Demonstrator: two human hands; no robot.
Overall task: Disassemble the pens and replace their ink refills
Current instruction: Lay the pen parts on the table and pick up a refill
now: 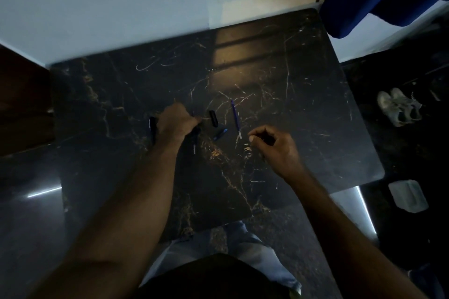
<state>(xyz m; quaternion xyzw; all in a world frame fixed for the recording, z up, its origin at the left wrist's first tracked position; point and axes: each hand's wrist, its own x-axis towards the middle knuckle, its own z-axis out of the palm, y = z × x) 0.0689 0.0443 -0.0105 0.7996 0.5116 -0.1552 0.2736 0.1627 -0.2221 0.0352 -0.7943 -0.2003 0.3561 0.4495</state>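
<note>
The left hand [176,121] is closed over a dark pen [195,138] on the table [315,128]. Right of the pen lie a black cap [213,118], a blue piece [220,134] and the refill [235,119]. The right hand [272,145], fingers curled and seemingly empty, should pinch the refill's tip precisely.

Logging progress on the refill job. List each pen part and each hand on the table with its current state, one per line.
Left hand: closed over a dark pen body, tip toward the person.
Right hand: loosely curled; whether it holds anything cannot be told.
Blue refill: out of its pen, lying loose.
Black cap: off, lying alone.
Blue pen part: detached, lying loose.
Black pen: lying beside the left hand.
</note>
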